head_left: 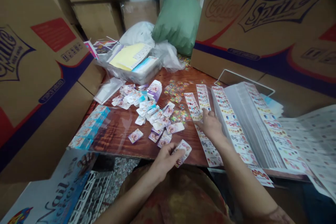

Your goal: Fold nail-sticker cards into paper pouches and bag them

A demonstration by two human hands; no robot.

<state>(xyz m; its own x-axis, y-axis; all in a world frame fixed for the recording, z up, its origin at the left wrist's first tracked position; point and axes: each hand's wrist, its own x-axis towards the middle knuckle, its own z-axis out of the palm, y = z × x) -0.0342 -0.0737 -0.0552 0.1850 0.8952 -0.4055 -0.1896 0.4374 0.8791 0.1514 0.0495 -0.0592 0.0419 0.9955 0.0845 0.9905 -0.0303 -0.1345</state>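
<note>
Brown patterned cloth point(175, 196) on the person's lap lies nearest to the camera. Beyond it, the left hand point(166, 157) grasps one small printed packet point(183, 151) between thumb and fingers, at the near edge of the wooden surface point(112, 140). The right hand point(211, 126) is placed over the loose sticker strips point(212, 154); its fingers are partly bent, but one cannot tell whether they grasp a strip. To the right of this hand, a tall stack of sticker strips point(252, 122) stands. Ahead of the left hand, many similar packets point(175, 127) lie in a loose pile, beside clear bags of colourful pieces point(178, 116). Farther back, a clear tray point(147, 76) carries papers point(127, 57).
</note>
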